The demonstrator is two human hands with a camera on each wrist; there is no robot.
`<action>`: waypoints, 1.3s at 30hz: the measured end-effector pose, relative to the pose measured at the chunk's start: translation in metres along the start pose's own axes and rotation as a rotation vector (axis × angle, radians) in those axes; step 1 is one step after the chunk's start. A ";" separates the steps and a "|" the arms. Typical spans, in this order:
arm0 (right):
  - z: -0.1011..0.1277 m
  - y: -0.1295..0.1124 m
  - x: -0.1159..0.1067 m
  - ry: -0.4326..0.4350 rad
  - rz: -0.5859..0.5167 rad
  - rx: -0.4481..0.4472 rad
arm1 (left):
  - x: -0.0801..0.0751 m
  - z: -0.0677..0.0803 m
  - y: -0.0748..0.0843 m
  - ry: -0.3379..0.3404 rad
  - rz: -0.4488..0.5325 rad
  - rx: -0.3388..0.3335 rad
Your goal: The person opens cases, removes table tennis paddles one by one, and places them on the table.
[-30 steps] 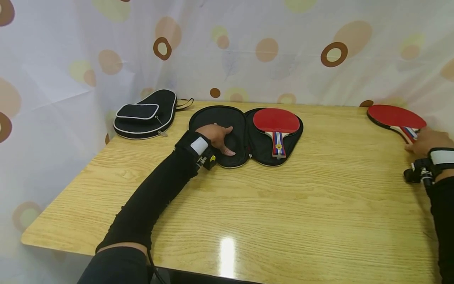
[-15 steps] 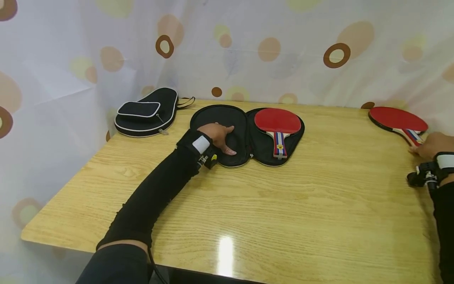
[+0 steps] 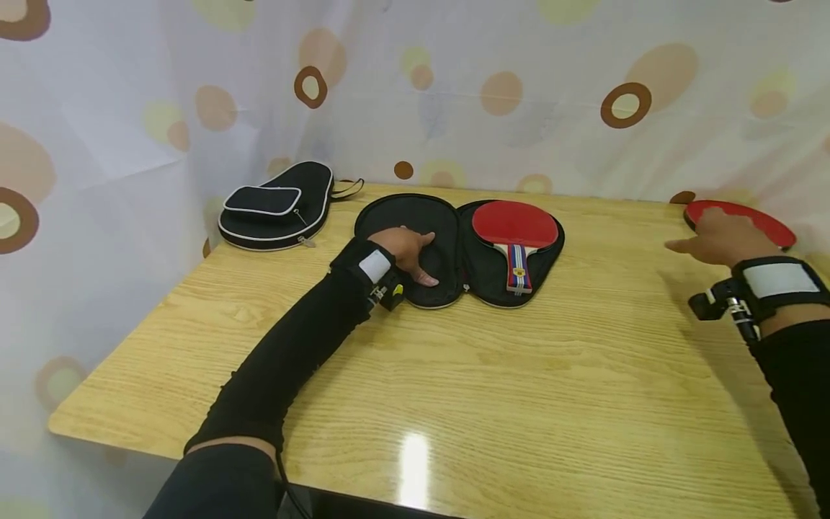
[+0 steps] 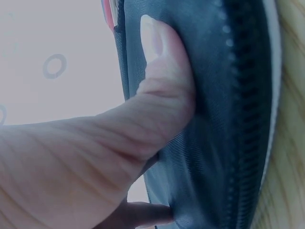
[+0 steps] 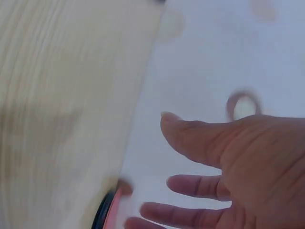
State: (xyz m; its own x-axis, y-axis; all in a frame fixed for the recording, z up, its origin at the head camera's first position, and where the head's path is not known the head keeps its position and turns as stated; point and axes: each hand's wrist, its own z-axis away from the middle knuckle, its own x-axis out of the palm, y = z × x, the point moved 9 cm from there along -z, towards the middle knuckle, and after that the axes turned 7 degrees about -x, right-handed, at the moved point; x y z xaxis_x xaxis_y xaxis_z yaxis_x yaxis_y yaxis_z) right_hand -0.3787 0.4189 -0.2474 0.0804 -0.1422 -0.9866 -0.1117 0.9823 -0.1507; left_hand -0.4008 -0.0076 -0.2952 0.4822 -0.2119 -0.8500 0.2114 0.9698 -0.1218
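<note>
Near the middle of the head view, an open paddle case (image 3: 457, 249) lies flat on the wooden table (image 3: 493, 382), its two black halves spread side by side. Its right half holds a red paddle (image 3: 515, 231), blade toward the back and striped handle toward the front edge; its left half holds no paddle, only the left hand (image 3: 407, 252) resting on the lining. That hand lies flat with fingers relaxed, and the left wrist view shows the thumb (image 4: 159, 57) pressing the dark fabric beside the zipper teeth. At the upper left of the frame, well apart from the open case, a second case (image 3: 279, 205) sits zipped closed, so what it holds cannot be told. At the far right, a second red paddle (image 3: 752, 220) lies on the table by the spotted curtain (image 3: 519, 86). The right hand (image 3: 716, 241) hovers over this paddle with fingers spread and straight, gripping nothing; the right wrist view shows the open fingers above the paddle's red edge.
</note>
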 end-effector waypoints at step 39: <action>-0.031 -0.229 0.048 0.027 -0.165 -0.321 | 0.001 -0.002 0.000 0.060 0.029 -0.031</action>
State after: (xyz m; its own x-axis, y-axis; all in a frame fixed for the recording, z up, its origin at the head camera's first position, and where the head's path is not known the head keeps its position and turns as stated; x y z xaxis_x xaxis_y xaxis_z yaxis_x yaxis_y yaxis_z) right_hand -0.3798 0.1837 -0.2624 0.0977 -0.3032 -0.9479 -0.4053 0.8578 -0.3162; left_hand -0.4015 -0.0076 -0.2972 0.4354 -0.1770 -0.8827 0.1711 0.9789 -0.1119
